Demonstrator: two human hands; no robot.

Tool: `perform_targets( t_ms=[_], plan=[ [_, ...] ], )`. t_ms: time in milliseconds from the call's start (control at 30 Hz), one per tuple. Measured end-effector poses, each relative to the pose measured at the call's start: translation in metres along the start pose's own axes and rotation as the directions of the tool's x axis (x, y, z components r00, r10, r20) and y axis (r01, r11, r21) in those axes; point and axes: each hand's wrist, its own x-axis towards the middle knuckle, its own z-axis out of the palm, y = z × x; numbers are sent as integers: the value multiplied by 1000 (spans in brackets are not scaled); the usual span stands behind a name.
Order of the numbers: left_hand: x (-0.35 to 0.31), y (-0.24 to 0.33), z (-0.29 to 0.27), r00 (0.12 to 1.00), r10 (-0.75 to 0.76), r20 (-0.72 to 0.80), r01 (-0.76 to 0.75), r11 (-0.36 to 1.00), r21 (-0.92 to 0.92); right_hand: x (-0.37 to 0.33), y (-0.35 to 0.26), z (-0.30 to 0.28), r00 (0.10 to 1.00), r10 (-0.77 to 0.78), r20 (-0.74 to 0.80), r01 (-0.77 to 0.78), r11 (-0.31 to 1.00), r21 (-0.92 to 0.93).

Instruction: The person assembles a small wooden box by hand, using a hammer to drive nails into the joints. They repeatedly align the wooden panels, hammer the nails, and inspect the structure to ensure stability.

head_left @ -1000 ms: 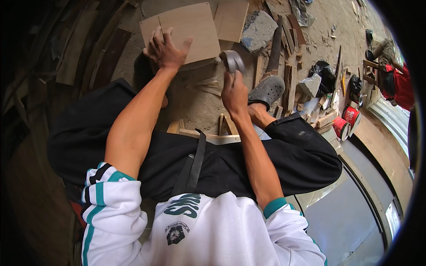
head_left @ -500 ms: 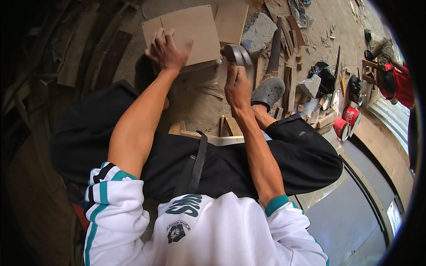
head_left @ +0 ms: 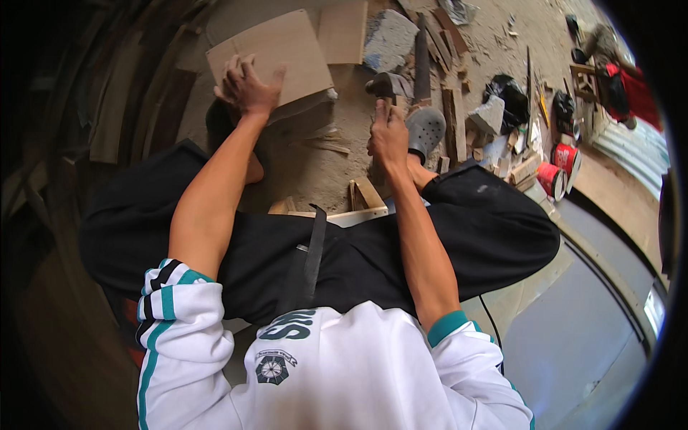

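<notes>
My left hand (head_left: 249, 89) rests on a tan wooden panel (head_left: 304, 61), its fingers spread and pressing near the panel's left part. The panel appears to lie on something raised; what holds it up is mostly hidden. In my right hand (head_left: 389, 136) is a hammer (head_left: 390, 86), gripped by the handle. Its dark, curved metal head stands above my fist, to the right of the panel and apart from it. Any nail at the panel is too small to make out.
Behind the panel lie another board (head_left: 342, 32) and a grey concrete block (head_left: 390, 41). A handsaw (head_left: 421, 72) and wood scraps (head_left: 453, 122) lie near my right clog (head_left: 426, 130). Red cans (head_left: 552, 179) stand at the right. Farther off is a person in red (head_left: 638, 93).
The hammer has dropped away from the panel's right corner and now sits lower and farther from it. My left hand stays on the panel. The whole view has shifted slightly.
</notes>
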Motion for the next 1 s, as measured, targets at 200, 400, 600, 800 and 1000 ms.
perform_targets(
  t_ms=[200, 400, 600, 800, 1000],
  plan=[
    [7, 8, 0, 955, 279, 96, -288, 953, 95, -2, 25, -6, 928, 327, 177, -319, 945, -70],
    [3, 76, -25, 521, 773, 363, -782, 602, -160, 11, 126, 68, 818, 444, 365, -515, 848, 124],
    [5, 100, -22, 423, 710, 563, -835, 546, -61, 6, 132, 88, 703, 475, 529, -642, 744, 185],
    [10, 102, -5, 350, 806, 478, -888, 448, -105, 18, 154, 104, 698, 496, 516, -633, 765, 122],
    [12, 102, -2, 294, 842, 452, -911, 390, -136, 18, 144, 89, 666, 522, 533, -677, 722, 139]
  ],
)
